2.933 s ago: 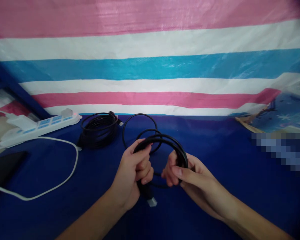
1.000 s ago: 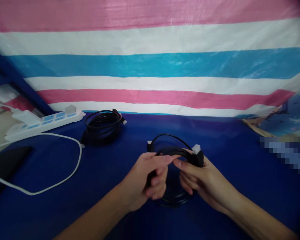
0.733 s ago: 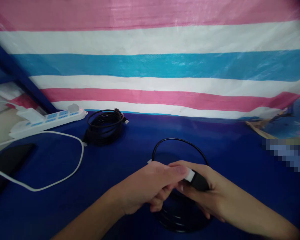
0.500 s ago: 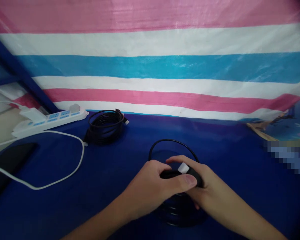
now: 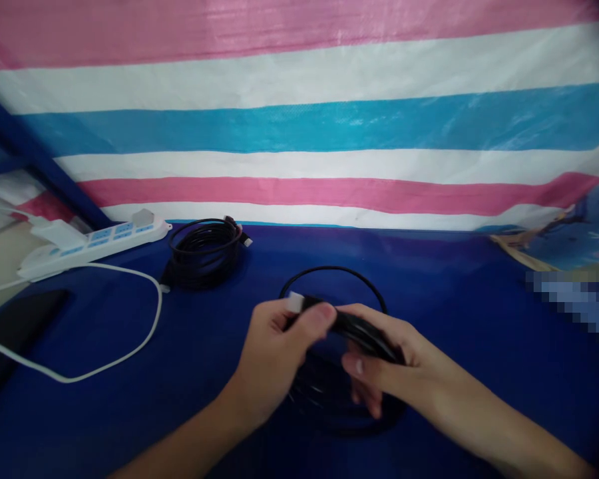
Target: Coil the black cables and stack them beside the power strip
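A: What colour is the near cable (image 5: 354,326)?
B: Black, with a silvery-white plug (image 5: 295,302). The far coil (image 5: 204,253) is black too.
A: And the bench (image 5: 454,319)?
B: Deep blue. The sheet (image 5: 299,126) behind it has pink, white and sky-blue horizontal stripes. The power strip (image 5: 94,241), far left, is white with blue sockets.

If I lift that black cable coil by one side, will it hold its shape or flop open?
Probably flops: the black cable coil is loose thin loops, no tie visible, one stray loop bulging beyond the hands. Likely light: the left hand merely pinches its plug end while the right hand grips the strands. It should sag, not roll.
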Demonstrator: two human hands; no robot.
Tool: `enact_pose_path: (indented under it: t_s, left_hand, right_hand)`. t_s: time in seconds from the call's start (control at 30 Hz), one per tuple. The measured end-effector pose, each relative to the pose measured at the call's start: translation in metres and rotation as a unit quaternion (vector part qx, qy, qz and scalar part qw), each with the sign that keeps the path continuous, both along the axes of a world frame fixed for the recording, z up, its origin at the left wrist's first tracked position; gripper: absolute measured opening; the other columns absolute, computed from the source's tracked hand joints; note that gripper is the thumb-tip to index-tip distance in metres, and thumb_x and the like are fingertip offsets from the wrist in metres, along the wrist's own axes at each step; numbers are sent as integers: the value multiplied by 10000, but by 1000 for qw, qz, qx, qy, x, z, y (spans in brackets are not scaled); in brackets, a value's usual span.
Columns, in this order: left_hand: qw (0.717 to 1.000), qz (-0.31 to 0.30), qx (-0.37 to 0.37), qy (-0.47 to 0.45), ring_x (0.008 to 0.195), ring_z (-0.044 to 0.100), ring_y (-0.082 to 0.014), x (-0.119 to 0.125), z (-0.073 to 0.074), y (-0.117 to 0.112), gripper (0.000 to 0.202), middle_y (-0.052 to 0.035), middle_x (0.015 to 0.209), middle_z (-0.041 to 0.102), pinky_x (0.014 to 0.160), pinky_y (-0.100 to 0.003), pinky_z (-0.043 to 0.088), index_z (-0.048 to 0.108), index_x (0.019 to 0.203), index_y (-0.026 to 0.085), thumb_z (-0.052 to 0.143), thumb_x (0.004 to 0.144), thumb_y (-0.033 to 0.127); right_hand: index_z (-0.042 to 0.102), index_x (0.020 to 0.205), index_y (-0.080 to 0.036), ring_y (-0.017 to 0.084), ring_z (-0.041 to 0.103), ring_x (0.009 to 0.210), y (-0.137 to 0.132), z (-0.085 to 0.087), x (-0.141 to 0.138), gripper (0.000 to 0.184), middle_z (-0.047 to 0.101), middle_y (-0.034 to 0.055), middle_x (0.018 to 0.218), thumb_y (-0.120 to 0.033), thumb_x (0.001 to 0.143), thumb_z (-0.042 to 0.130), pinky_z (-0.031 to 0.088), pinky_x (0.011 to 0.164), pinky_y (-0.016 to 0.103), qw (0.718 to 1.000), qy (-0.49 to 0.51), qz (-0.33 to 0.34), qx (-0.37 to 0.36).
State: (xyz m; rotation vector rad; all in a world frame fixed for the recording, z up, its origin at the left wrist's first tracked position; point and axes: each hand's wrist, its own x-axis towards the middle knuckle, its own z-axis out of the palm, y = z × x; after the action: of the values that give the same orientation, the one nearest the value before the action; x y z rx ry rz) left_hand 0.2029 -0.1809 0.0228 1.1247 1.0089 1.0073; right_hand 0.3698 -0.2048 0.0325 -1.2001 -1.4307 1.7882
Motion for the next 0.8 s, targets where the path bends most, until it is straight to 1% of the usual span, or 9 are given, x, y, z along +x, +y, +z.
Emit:
enact_pose_path:
  t_s: [0.07, 0.13, 0.2, 0.3, 0.4, 0.43, 0.5, 0.63, 0.8]
  left_hand:
    - [997, 54, -14, -46, 298, 251, -38, -2, 0, 5, 408, 91, 321, 246, 365, -196, 201, 505, 511, 156, 584, 786, 446]
    - [994, 39, -39, -90, 270, 243, -37, -5, 0, 8, 404, 93, 309, 255, 346, -186, 211, 508, 521, 154, 581, 786, 452]
    - [985, -53, -82, -143, 261, 315, -64, -8, 1, 9, 368, 77, 332, 347, 347, -195, 278, 544, 593, 159, 572, 785, 471]
    - [941, -223, -136, -215, 429, 539, -135, -12, 2, 7, 423, 0, 534, 580, 466, -240, 413, 612, 781, 164, 604, 719, 583]
    - [907, -328, -163, -208, 610, 577, -140, -10, 3, 3, 584, -36, 687, 627, 636, -251, 440, 633, 850, 151, 648, 599, 677]
    - [899, -362, -172, -176, 603, 559, -127, -8, 4, 1, 537, -25, 661, 611, 645, -242, 431, 630, 826, 149, 666, 608, 639]
    - [892, -401, -189, -84, 519, 503, -91, -2, 5, -3, 335, 16, 575, 560, 583, -215, 408, 611, 772, 157, 689, 673, 467]
    - [936, -306, -175, 9, 382, 368, -44, 8, 6, -12, 166, 75, 474, 438, 395, -169, 299, 560, 699, 166, 659, 721, 298]
    - [979, -161, -110, -59, 303, 259, -37, 2, 2, -8, 195, 106, 344, 300, 338, -176, 227, 530, 630, 164, 620, 749, 289]
  right_hand:
    - [573, 1106, -175, 92, 565, 580, 2, -6, -2, 314, 554, -37, 593, -360, 856, 609, 447, 590, 214, 999, 45, -8, 10]
    - [585, 1041, -167, 74, 536, 489, 4, -11, -3, 253, 477, -76, 478, -371, 894, 556, 474, 632, 241, 996, 84, -28, 19]
    - [582, 996, -176, 41, 400, 352, 6, -13, 0, 239, 369, -113, 401, -390, 900, 538, 449, 521, 209, 993, 101, -56, 27]
    - [600, 900, -179, 18, 260, 338, 12, -4, 16, 239, 361, -101, 426, -397, 811, 639, 227, 352, 138, 995, 65, -72, 33]
    - [656, 843, -174, 45, 409, 416, 14, 7, 30, 152, 526, -36, 535, -298, 754, 657, 288, 390, 153, 997, -38, -13, 59]
    - [670, 841, -179, 74, 499, 485, 13, 9, 31, 111, 607, -7, 619, -215, 746, 626, 355, 444, 173, 992, -89, 15, 86]
    - [683, 887, -201, 123, 592, 596, 8, 10, 26, 271, 687, 11, 744, -70, 703, 532, 410, 523, 207, 971, -182, 56, 146]
    - [656, 982, -217, 131, 572, 562, 2, 4, 10, 388, 680, -13, 685, -47, 649, 549, 376, 471, 210, 960, -217, 9, 177]
    - [622, 822, -181, 58, 382, 369, 6, 0, 2, 89, 455, -76, 414, -240, 756, 631, 352, 427, 190, 997, -1, -79, 25]
